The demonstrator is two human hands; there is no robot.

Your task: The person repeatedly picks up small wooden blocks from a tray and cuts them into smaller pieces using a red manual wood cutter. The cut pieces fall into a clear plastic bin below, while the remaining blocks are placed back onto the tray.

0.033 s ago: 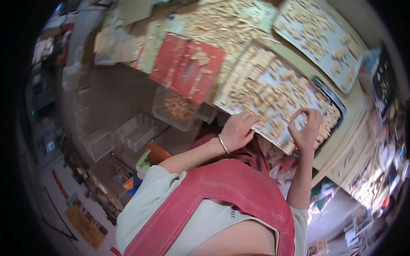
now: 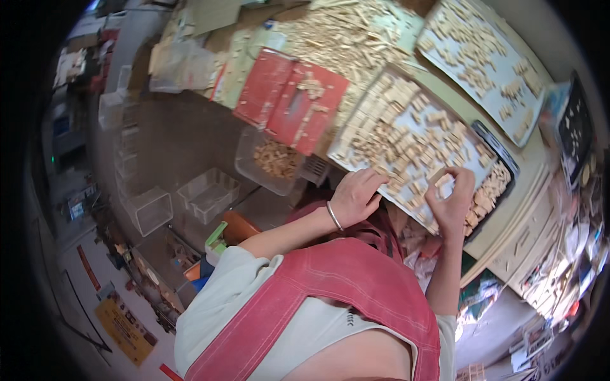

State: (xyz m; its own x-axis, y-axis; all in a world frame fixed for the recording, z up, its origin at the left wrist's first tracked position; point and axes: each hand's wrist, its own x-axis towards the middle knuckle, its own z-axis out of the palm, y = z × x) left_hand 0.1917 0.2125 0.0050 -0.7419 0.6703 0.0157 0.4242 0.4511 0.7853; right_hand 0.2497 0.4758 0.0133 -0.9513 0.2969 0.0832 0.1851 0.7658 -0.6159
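Observation:
A shallow white tray (image 2: pixel 406 213) full of small pale wooden pieces (image 2: pixel 416 143) lies before me, the pieces in tight rows at its far left and loose elsewhere. My left hand (image 2: pixel 357 195), with a bangle at the wrist, is at the tray's near edge. Its fingers are curled together, and what they hold, if anything, is hidden. Over the tray's near right part is my right hand (image 2: pixel 452 202). Its thumb and forefinger bend into a ring and pinch what looks like a small wooden piece, partly hidden by the fingers.
A black tray (image 2: pixel 506 159) of wooden pieces adjoins on the right. Behind it lies another white tray (image 2: pixel 480 60). Thin wood strips (image 2: pixel 343 32) heap at the back. Left are a red folder-like board (image 2: pixel 289 105), a clear tub (image 2: pixel 254 168) of wood bits and plastic baskets (image 2: pixel 206 193).
The whole scene has shifted slightly to the right in the view. My right hand has moved a little left relative to the tray, still pinching. My left hand stays at the tray edge.

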